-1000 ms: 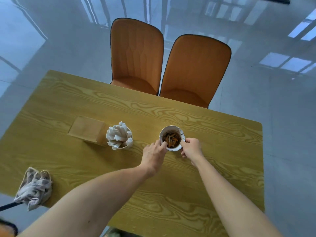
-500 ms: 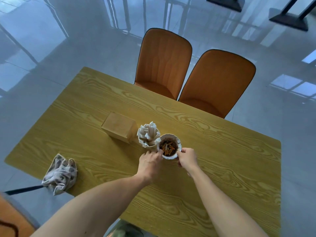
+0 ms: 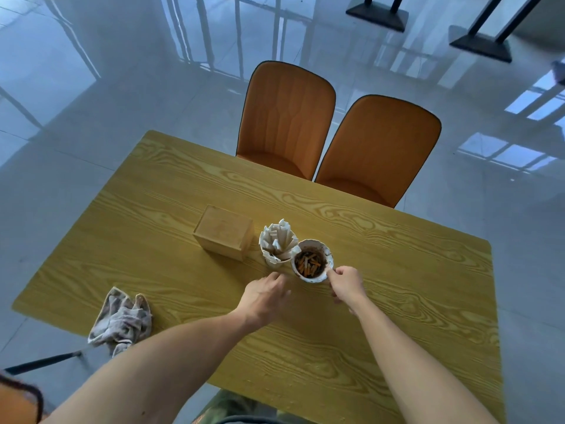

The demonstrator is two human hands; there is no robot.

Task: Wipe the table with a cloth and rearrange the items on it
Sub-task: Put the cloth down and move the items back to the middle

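**Now the cups stood side by side**

Just now the ash cup [image 3: 312, 261] sat in the middle of the table [image 3: 397, 286], touching the paper cup [image 3: 278, 246] next to it. A second earlier the two cups were apart, so the ash cup had been slid over to join the others. The right hand [image 3: 347, 284] had its fingertips pinched on the cup's near rim. The left hand [image 3: 265, 296] had let go; it hung just short of the cups with its fingers loose and apart, holding nothing.

Past the paper cup, a bit further from the grip, stood the wooden box [image 3: 224, 232]. Box, paper cup and ash cup made one short row. That looked like the tidy-up part of the job was nearly done.

Well away from the grip, on the left side near the table's edge, lay the cloth [image 3: 120, 321], all bunched up. No hand was near it. I could not tell from the top if the wiping was finished.

The table was yellow wood with wavy lines. On its far side stood two orange chairs [image 3: 336, 139]. All around was a shiny pale floor [image 3: 91, 102] with window light on it.
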